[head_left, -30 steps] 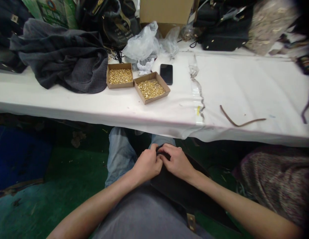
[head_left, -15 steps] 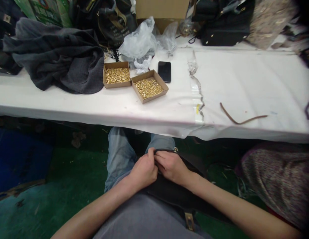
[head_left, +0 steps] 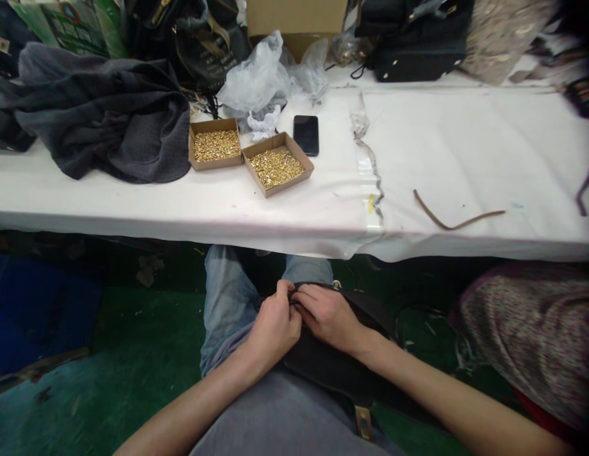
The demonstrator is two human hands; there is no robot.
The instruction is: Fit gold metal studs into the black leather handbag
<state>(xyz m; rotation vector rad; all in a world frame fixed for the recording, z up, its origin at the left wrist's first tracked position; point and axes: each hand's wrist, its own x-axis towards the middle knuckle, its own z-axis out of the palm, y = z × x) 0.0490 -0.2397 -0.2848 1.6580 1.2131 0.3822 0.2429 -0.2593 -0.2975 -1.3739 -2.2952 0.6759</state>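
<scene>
A black bag [head_left: 323, 367] with gold-coloured metal fittings lies across my lap. My left hand [head_left: 277, 320] is closed on its upper edge, thumb and fingers pinching the material. Right beside it, my right hand [head_left: 327, 315] has its fingers curled over the same edge, the fingertips meeting those of the left. Whatever small part may be between the fingertips is hidden. A gold metal clasp [head_left: 363, 422] hangs at the bag's lower side, and a small metal ring [head_left: 337, 285] shows at the top beyond my right hand.
On the white-covered table [head_left: 180, 212] stand two cardboard trays [head_left: 263, 190] of small gold metal pieces. Nearby are a phone [head_left: 306, 135], crumpled plastic bags [head_left: 254, 76], a dark grey cloth [head_left: 104, 120] and a brown strip [head_left: 449, 226]. Black bags [head_left: 418, 57] stand behind. A blue box [head_left: 42, 316] is at floor left.
The view has shifted slightly, so the table items appear a little further left. Both hands stay on the bag's edge, with the left fingers slightly re-angled.
</scene>
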